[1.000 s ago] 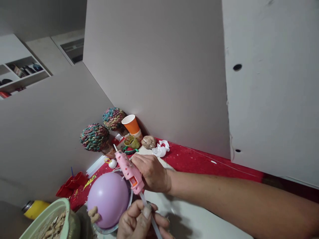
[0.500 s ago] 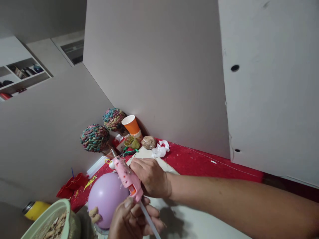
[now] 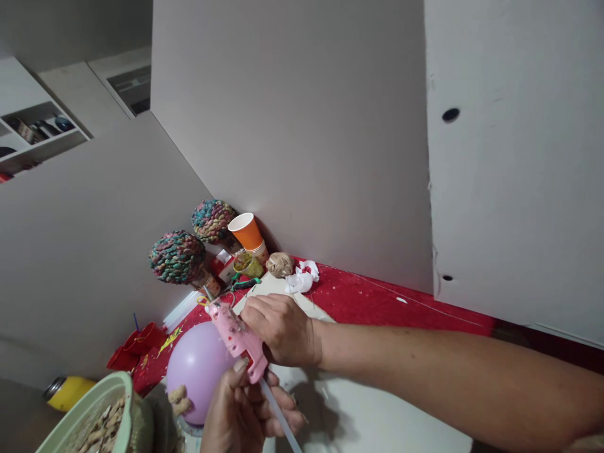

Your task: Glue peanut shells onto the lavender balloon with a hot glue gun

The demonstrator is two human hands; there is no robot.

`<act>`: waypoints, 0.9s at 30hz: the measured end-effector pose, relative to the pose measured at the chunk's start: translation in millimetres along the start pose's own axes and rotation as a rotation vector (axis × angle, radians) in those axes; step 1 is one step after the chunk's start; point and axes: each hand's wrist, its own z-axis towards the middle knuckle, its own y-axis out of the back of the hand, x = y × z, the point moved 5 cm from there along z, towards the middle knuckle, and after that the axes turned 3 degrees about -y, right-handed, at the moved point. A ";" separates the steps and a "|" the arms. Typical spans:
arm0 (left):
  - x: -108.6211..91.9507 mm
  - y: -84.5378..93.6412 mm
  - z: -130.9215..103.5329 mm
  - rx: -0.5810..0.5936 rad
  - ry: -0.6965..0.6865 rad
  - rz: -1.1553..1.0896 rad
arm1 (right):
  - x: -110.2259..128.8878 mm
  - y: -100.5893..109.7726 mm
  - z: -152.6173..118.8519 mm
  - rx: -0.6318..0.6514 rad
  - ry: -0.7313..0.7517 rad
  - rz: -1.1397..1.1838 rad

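A pink hot glue gun [image 3: 232, 328] is held between both hands, its metal tip angled up and to the left. My right hand [image 3: 278, 328] is closed round its handle. My left hand [image 3: 250, 402] grips the rear end, with the thumb at the opening in the gun's side. From the back of the gun a translucent glue stick [image 3: 280, 415] runs down past the left fingers. Just left of the gun sits a purple balloon [image 3: 195, 371], with a few peanuts [image 3: 179, 399] on its lower left side.
A green basket [image 3: 125, 409] of peanuts stands at lower left, near a yellow bottle [image 3: 70, 394] and red cups [image 3: 151, 340]. Behind are two multicoloured balls [image 3: 177, 258] on cups, an orange cup [image 3: 248, 233], twine [image 3: 280, 265] and crumpled tissue [image 3: 302, 280], beside the grey panel [image 3: 302, 126].
My left thumb has moved up against the gun's side opening, where an orange part showed before. The view has shifted slightly; both hands keep their hold.
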 end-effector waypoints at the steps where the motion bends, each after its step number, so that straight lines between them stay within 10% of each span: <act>1: 0.2 -0.3 -0.3 -0.017 0.004 0.009 | 0.4 0.0 -0.1 -0.001 0.005 0.002; 21: 2.5 2.0 6.6 -0.186 -0.037 0.028 | -5.6 -15.4 -8.2 0.126 -0.128 0.066; 27: 4.3 1.8 10.9 0.045 -0.040 -0.049 | -5.1 -11.6 -5.7 0.170 -0.296 0.207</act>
